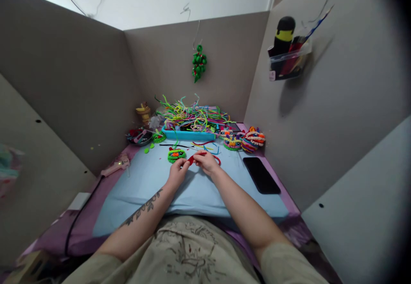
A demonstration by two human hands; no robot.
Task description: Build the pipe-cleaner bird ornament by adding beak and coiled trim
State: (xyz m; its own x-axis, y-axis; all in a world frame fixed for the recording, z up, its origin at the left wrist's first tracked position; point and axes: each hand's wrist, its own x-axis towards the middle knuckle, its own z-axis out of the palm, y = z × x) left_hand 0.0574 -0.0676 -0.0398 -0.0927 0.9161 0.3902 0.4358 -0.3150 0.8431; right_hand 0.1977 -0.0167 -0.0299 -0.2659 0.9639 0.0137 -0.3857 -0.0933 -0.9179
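Between my two hands, above the light blue mat (144,189), is a red pipe cleaner (191,159). My left hand (180,169) pinches its near end, fingers closed. My right hand (206,162) is closed on it a little farther along, and a red loop sticks out past the knuckles on the right. Just beyond my left hand sits a green fuzzy figure (176,155) with orange and red parts. Several loose pipe cleaners (205,147) in red, blue and black lie on the mat behind my hands.
At the back, a blue tray (189,136) overflows with colourful pipe cleaners (192,115). Finished fuzzy figures (252,140) stand at the right. A black phone (261,175) lies right, a pink glue gun (117,165) left. Grey panels (221,61) enclose the table.
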